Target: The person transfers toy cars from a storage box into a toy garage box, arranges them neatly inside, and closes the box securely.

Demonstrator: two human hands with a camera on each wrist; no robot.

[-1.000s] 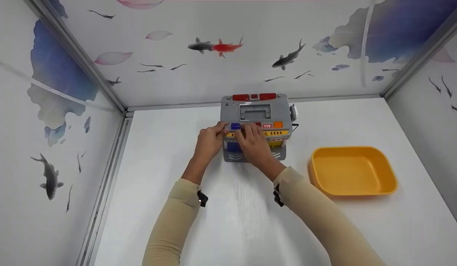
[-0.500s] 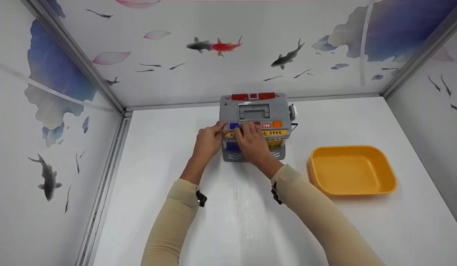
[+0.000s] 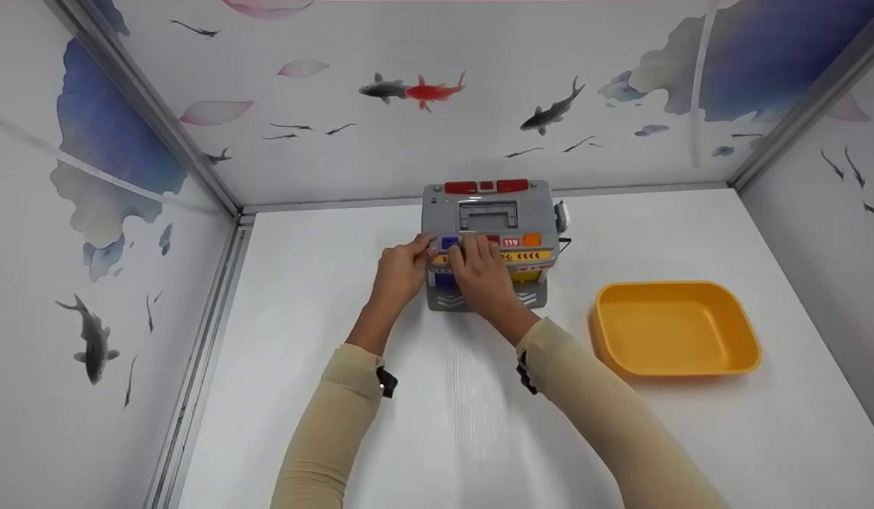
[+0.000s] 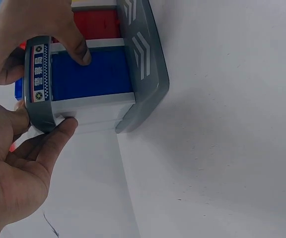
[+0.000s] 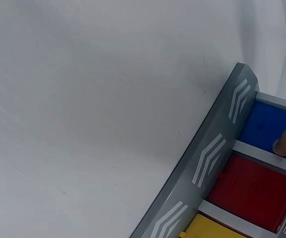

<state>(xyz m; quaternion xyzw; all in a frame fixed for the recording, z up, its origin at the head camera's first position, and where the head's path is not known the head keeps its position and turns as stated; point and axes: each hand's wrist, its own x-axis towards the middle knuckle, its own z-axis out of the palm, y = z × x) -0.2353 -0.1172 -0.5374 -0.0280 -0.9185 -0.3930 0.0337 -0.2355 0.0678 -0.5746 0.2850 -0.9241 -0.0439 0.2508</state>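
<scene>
A grey toy garage [image 3: 440, 215] with red top lights and coloured buttons stands against the back wall in the head view. My left hand [image 3: 400, 272] grips the left edge of its roof; in the left wrist view the fingers lie along that edge beside a blue door [image 4: 101, 77]. A bit of white shows between those fingers, its kind unclear. My right hand [image 3: 483, 272] holds the roof's front edge, fingers on top among the buttons and thumb in front of the blue door. The right wrist view shows a red door [image 5: 252, 191] and part of a yellow door [image 5: 210, 229].
A yellow-orange tray [image 3: 670, 332] lies to the right on the white table [image 3: 303, 283]. Printed white wall panels [image 3: 303, 155] rise behind and on both sides. A white part [image 3: 562, 215] juts from the garage's right side.
Both hands keep nearly the same places on the toy garage. The right wrist has shifted slightly to the left. The garage and tray stay put.
</scene>
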